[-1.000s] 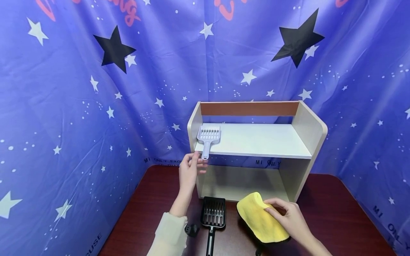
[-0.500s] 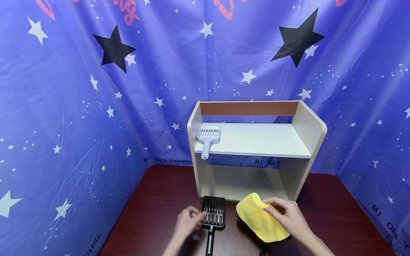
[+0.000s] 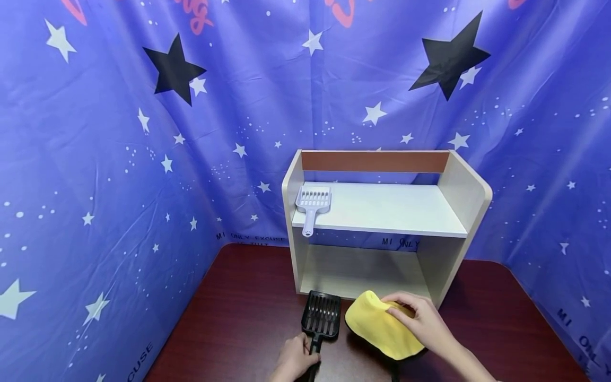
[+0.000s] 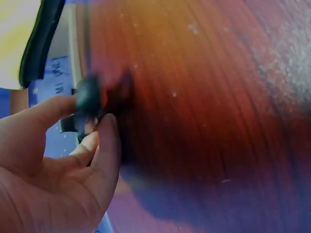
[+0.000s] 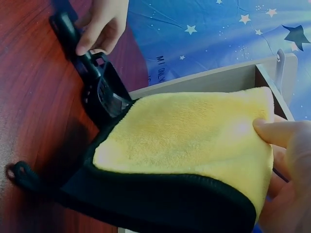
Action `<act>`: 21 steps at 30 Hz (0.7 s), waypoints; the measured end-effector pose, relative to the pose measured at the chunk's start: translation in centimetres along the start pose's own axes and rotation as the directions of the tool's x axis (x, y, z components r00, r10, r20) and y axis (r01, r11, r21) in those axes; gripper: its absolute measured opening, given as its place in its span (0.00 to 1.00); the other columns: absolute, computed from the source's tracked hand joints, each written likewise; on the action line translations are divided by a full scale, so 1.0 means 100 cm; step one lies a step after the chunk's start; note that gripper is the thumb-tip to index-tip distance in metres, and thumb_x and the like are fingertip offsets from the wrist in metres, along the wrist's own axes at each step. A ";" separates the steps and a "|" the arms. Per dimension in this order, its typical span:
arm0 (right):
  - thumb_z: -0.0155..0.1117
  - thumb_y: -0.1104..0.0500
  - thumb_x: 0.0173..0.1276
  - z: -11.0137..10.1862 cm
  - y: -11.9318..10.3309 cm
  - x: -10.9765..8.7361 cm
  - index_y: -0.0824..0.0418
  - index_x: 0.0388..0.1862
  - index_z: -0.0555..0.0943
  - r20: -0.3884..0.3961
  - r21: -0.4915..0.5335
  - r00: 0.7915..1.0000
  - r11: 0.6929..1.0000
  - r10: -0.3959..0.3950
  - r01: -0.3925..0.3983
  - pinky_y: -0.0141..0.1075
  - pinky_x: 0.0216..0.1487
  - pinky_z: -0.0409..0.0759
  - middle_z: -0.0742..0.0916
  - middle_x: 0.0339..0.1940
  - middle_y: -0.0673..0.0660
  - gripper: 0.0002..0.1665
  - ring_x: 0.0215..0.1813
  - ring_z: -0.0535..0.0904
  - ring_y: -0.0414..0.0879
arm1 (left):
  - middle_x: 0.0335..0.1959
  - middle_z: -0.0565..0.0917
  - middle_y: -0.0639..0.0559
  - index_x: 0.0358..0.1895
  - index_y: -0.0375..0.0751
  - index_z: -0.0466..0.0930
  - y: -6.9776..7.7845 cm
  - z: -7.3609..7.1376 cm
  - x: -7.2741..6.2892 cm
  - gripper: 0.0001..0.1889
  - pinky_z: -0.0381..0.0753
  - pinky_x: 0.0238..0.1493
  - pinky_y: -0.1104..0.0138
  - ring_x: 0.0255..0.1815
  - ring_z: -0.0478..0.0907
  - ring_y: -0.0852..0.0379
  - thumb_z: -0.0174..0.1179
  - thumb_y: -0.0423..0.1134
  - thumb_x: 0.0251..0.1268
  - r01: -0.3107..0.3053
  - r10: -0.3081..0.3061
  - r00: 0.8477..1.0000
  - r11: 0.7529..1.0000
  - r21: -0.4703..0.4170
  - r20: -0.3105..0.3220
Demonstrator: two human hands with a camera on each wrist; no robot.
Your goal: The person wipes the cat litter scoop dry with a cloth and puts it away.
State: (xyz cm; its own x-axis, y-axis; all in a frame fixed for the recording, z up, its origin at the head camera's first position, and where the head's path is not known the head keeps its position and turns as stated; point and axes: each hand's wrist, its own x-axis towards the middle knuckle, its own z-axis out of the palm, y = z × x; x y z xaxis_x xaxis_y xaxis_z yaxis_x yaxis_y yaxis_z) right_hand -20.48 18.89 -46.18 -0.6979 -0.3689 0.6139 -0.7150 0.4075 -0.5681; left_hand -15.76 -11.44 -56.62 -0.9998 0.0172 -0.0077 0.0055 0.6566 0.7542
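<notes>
My left hand (image 3: 293, 358) grips the handle of a black slotted litter scoop (image 3: 329, 334) close below its head. In the left wrist view, thumb and fingers close on the blurred dark handle (image 4: 90, 99). With thumb and fingers my right hand (image 3: 415, 321) pinches the edge of a yellow cloth (image 3: 384, 329). This cloth has a black border, a dark underside and a small loop (image 5: 24, 174), and hangs slanted just right of the scoop. A lilac litter scoop (image 3: 310, 215) lies at the left end of the shelf, its handle jutting past the front edge.
A pale wooden two-level shelf unit (image 3: 472, 223) stands at the back of the dark red table (image 3: 238, 297). Blue star-printed curtain (image 3: 248, 95) hangs behind and along both sides.
My left hand has come down from near the lilac scoop's handle and taken hold of the black scoop. The right hand, still pinching the cloth, has shifted slightly left.
</notes>
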 end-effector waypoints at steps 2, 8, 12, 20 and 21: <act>0.69 0.65 0.64 -0.001 0.000 0.002 0.48 0.42 0.86 0.044 -0.005 0.999 1.000 -0.012 0.012 0.16 0.43 0.78 0.90 0.38 0.45 0.12 0.41 0.85 0.36 | 0.18 0.78 0.56 0.29 0.39 0.72 0.001 -0.005 -0.001 0.11 0.72 0.18 0.73 0.18 0.70 0.68 0.68 0.33 0.55 0.002 0.003 1.000 0.986 -0.167 0.031; 0.67 0.63 0.66 -0.001 -0.002 0.016 0.48 0.43 0.85 0.281 0.049 0.957 0.997 -0.076 0.064 0.22 0.43 0.81 0.90 0.40 0.46 0.10 0.44 0.84 0.32 | 0.28 0.87 0.35 0.43 0.25 0.75 0.013 -0.023 0.002 0.07 0.83 0.21 0.75 0.20 0.79 0.64 0.60 0.27 0.65 0.027 0.012 0.997 0.847 -0.531 0.070; 0.67 0.60 0.67 0.010 0.000 0.028 0.47 0.42 0.85 0.357 -0.004 0.930 0.995 -0.088 0.096 0.30 0.43 0.84 0.90 0.40 0.44 0.08 0.45 0.85 0.35 | 0.34 0.88 0.30 0.46 0.26 0.79 0.029 -0.032 0.003 0.10 0.85 0.24 0.74 0.23 0.82 0.64 0.62 0.29 0.65 -0.001 0.031 0.999 0.825 -0.565 0.043; 0.78 0.59 0.56 0.040 -0.001 0.039 0.49 0.34 0.84 0.105 -0.411 0.994 0.910 -0.017 0.059 0.33 0.35 0.85 0.88 0.35 0.43 0.11 0.36 0.85 0.39 | 0.30 0.89 0.37 0.47 0.33 0.86 0.063 -0.035 -0.002 0.11 0.86 0.24 0.72 0.24 0.84 0.62 0.68 0.31 0.61 -0.082 0.109 0.994 0.839 -0.537 0.019; 0.78 0.59 0.55 0.043 -0.002 0.039 0.49 0.33 0.83 0.078 -0.443 0.997 0.896 -0.004 0.038 0.34 0.34 0.84 0.87 0.34 0.43 0.11 0.35 0.85 0.39 | 0.30 0.89 0.38 0.46 0.34 0.86 0.066 -0.035 -0.003 0.11 0.86 0.24 0.72 0.23 0.84 0.63 0.68 0.31 0.60 -0.090 0.116 0.993 0.843 -0.530 0.016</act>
State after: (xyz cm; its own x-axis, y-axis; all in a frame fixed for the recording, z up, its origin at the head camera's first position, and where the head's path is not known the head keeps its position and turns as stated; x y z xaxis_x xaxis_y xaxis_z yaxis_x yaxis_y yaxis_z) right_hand -23.21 13.79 -46.07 -0.6962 -0.4341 0.5717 -0.6488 0.7213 -0.2424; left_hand -15.50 -9.77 -49.37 -0.9920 0.1053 0.0693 0.0850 0.1523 0.9847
